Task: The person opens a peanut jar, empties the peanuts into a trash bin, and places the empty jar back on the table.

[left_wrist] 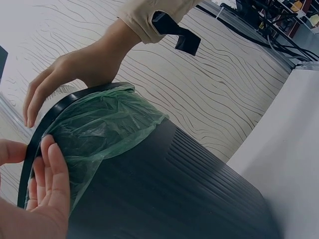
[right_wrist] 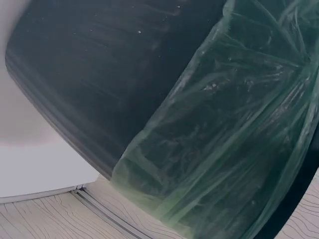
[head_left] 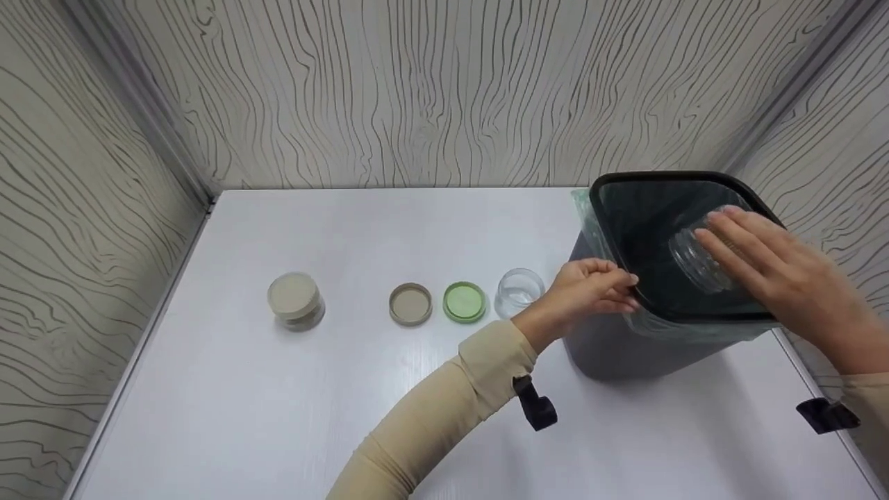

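On a white table (head_left: 243, 417) with a glossy, faintly reflective top stood a dark bin (head_left: 618, 347), near the right edge, its black rim (head_left: 660, 178) folded over with a thin green liner (head_left: 667, 326). Pale panels (head_left: 486, 90) patterned with wavy wood-grain lines walled the table in at the back and both sides, with grey metal strips (head_left: 132, 90) running up the corners. Past the panels, the left wrist view caught black cables (left_wrist: 279, 42) and a clutter too small to make out.

The left hand (head_left: 590, 288) pinched the rim on its near left side, thumb and fingers on opposite faces. The right hand (head_left: 792, 271) grasped a clear jar (head_left: 698, 264), tilted within the bin's mouth, fingers laid over it; its thumb was hidden.

Left of the bin, a clear container (head_left: 519, 290), a green lid (head_left: 464, 302) and a beige lid (head_left: 410, 304) sat in a row. Well apart, toward the table's left side, stood a beige-capped jar (head_left: 294, 298).
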The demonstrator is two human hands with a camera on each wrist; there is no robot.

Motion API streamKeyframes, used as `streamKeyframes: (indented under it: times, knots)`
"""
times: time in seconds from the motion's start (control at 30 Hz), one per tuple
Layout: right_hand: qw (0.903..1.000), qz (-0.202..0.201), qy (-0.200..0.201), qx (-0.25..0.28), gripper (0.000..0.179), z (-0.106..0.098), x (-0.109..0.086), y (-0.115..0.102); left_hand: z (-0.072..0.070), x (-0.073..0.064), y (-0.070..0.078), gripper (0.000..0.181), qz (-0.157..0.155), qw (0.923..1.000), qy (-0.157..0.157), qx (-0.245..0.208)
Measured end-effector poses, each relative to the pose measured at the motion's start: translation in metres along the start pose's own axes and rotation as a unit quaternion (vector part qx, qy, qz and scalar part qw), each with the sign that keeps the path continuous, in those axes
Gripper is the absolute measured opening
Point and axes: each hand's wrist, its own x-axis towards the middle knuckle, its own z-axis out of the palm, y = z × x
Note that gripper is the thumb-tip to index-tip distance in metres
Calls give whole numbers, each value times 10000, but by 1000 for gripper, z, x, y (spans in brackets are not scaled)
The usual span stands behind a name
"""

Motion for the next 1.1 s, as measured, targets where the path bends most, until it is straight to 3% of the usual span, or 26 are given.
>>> streamKeyframes:
  times: [0.07, 0.2, 0.27, 0.37, 0.53, 0.73, 1.1]
  knots:
    - [10000, -6, -47, -73, 70, -2, 1, 0, 0, 0, 0, 20, -2, 10000, 2, -6]
    - [9999, 1, -70, -143, 70, -5, 5, 1, 0, 0, 0, 20, 3, 10000, 25, -39]
    - [9999, 9, -47, -131, 51, -5, 6, 2, -1, 0, 0, 20, 2, 10000, 34, -39]
    - [9999, 54, -3, -99, 41, -6, 8, 1, -1, 0, 1, 20, -8, 10000, 37, -32]
    - [9999, 124, 45, -69, 65, -5, 9, -2, 0, -1, 1, 19, -36, 10000, 35, 4]
    - [9995, 244, 193, 44, 66, 0, 8, -3, -1, -1, 0, 19, -70, 10000, 15, -1]
    - [9984, 423, 267, 276, 36, 5, 1, -2, 0, -1, 0, 20, -57, 9999, 102, -69]
